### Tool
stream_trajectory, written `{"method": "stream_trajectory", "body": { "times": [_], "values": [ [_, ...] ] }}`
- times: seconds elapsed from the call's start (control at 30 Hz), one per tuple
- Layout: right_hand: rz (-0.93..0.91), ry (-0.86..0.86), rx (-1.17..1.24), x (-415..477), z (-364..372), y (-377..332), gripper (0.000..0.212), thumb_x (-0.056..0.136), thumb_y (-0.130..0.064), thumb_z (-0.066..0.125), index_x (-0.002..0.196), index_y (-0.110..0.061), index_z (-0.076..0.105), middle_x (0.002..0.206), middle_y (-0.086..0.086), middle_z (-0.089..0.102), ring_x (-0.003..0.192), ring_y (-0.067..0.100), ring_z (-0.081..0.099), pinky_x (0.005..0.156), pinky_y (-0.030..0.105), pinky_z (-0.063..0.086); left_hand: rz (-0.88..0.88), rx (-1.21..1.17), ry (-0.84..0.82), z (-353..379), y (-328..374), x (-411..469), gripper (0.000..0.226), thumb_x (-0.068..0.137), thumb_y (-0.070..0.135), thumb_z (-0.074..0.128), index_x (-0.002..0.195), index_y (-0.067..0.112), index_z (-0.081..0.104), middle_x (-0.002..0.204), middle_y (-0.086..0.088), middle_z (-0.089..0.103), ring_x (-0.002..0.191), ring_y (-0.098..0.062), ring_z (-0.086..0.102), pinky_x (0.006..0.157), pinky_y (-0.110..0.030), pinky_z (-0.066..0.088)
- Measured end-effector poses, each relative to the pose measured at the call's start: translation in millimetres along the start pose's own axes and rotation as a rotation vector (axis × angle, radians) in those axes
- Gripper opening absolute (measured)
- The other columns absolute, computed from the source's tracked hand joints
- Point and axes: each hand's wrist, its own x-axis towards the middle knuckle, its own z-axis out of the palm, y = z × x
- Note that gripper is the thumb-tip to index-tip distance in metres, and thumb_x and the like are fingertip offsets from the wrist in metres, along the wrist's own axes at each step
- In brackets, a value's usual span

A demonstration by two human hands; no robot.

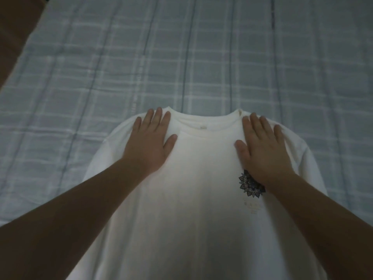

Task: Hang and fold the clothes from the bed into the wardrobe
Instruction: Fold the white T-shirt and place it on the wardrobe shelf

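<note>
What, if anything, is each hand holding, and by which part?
Nothing is held. The left hand and right hand lie flat, fingers straight, pressing on the shirt at its shoulders, either side of the collar.

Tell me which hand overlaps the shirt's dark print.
The right hand: its heel overlaps the print on the T-shirt. The left hand rests on plain fabric.
</note>
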Motion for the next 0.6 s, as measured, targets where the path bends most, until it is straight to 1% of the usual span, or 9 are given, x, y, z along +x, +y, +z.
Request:
{"method": "stream_trajectory", "body": {
  "times": [0.07, 0.17, 0.3, 0.4, 0.5, 0.6],
  "values": [
    [0.021, -0.005, -0.070, 8.6, 9.0, 1.1, 0.076, 0.096, -0.060, 0.011, 0.160, -0.018, 0.005, 0.168, 0.004, 0.005, 0.155, 0.024, 0.003, 0.123, 0.054, 0.003, -0.007, 0.024, 0.018, 6.7, -0.8, 4.5, 0.070, 0.099, 0.055, 0.014, 0.159, 0.018, 0.013, 0.167, -0.008, 0.012, 0.154, -0.028, 0.008, 0.123, -0.049, 0.007],
    [0.039, 0.024, -0.098, 12.8, 17.8, 1.9, 0.077, 0.096, -0.062, 0.013, 0.159, -0.019, 0.005, 0.168, 0.003, 0.007, 0.154, 0.025, 0.005, 0.122, 0.056, 0.006, -0.010, 0.084, 0.046, 15.9, -0.2, 5.3, 0.071, 0.098, 0.057, 0.013, 0.158, 0.018, 0.014, 0.166, -0.009, 0.015, 0.153, -0.028, 0.011, 0.122, -0.050, 0.009],
    [0.034, 0.052, -0.089, 10.7, 17.7, 2.3, 0.075, 0.098, -0.060, 0.014, 0.159, -0.018, 0.007, 0.168, 0.005, 0.010, 0.154, 0.025, 0.008, 0.123, 0.055, 0.006, -0.016, 0.076, 0.044, 14.8, -0.2, 4.5, 0.072, 0.098, 0.056, 0.010, 0.159, 0.017, 0.010, 0.167, -0.010, 0.010, 0.154, -0.028, 0.007, 0.123, -0.049, 0.005],
    [0.031, 0.057, -0.060, -0.3, 9.7, -2.9, 0.071, 0.100, -0.053, 0.013, 0.159, -0.016, 0.008, 0.168, 0.008, 0.008, 0.154, 0.026, 0.006, 0.124, 0.053, 0.006, 0.005, 0.045, 0.025, 8.7, 0.4, -4.9, 0.072, 0.098, 0.054, 0.010, 0.159, 0.016, 0.006, 0.167, -0.011, 0.005, 0.154, -0.028, 0.002, 0.124, -0.046, 0.002],
    [0.013, 0.131, 0.000, -36.3, 0.0, -14.0, 0.066, 0.101, -0.045, 0.018, 0.159, -0.012, 0.014, 0.166, 0.012, 0.013, 0.154, 0.028, 0.008, 0.124, 0.050, 0.007, 0.046, 0.012, 0.045, 5.4, 11.4, -37.6, 0.069, 0.100, 0.050, 0.017, 0.159, 0.015, 0.009, 0.167, -0.013, 0.007, 0.154, -0.031, 0.004, 0.124, -0.048, 0.005],
    [-0.002, 0.167, 0.041, -103.5, -0.2, -30.2, 0.063, 0.103, -0.040, 0.024, 0.158, -0.011, 0.018, 0.166, 0.012, 0.016, 0.154, 0.029, 0.011, 0.124, 0.051, 0.010, 0.083, -0.008, 0.051, 10.2, 27.8, -97.0, 0.065, 0.103, 0.047, 0.021, 0.159, 0.015, 0.013, 0.166, -0.015, 0.010, 0.153, -0.033, 0.007, 0.124, -0.051, 0.008]
  ]
}}
